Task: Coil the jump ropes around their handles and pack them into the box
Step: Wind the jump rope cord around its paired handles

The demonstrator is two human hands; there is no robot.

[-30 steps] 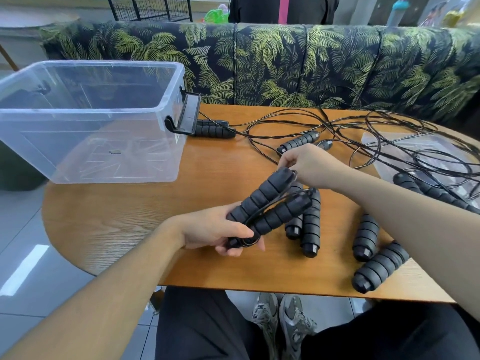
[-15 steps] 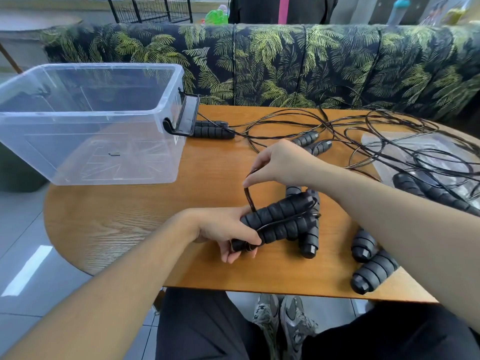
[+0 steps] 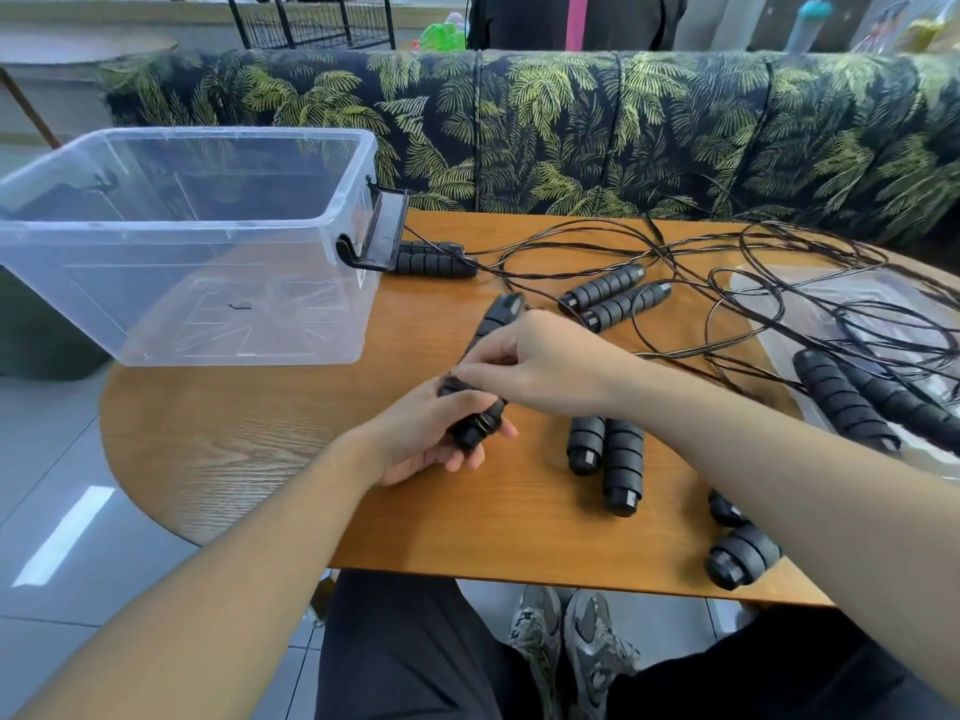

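My left hand [image 3: 415, 439] grips one pair of handles [image 3: 475, 420], right hand [image 3: 540, 363] pinching its cord — box [image 3: 358, 148] at ten o'clock empty, loose ropes [image 3: 727, 283] at two o'clock uncoiled.

Head-worn view, forward and down

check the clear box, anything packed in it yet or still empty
Practically empty: through the clear box only its ribbed floor and one small dark speck show, no jump ropes inside.

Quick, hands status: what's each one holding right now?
Left hand: grips the handles.
Right hand: fingers curled, pinching at the handles' upper part; rope not visible there.
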